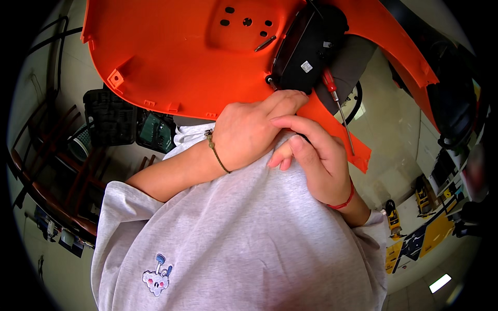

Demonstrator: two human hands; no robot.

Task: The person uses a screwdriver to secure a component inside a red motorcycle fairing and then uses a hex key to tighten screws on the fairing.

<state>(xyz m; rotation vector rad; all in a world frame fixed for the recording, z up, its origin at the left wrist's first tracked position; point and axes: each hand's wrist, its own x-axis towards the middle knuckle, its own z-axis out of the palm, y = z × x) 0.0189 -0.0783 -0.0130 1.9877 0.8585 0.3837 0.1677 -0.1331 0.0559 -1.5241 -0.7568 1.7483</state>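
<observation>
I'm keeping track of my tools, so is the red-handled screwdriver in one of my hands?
No, the red-handled screwdriver lies to the right of your right hand, with no fingers wrapped around it.

Head-worn fisheye, looking down, close range

A broad, curved orange panel of smooth moulded plastic [155,57] shows a soft sheen beside a rounded black plastic unit [311,44], which bears a small white square label [306,67] that looks like paper. A screwdriver with a glossy red plastic handle and slim metal shaft [331,85] gleams nearby. Soft, matt, heathered light-grey cloth forms a loose shirt [233,228], decorated with a stitched, textured cloud-shaped motif [156,280]. A thin olive braided-cord bracelet [217,155] looks woven; an open black tool case [110,116] appears to be matt, ribbed plastic.
</observation>
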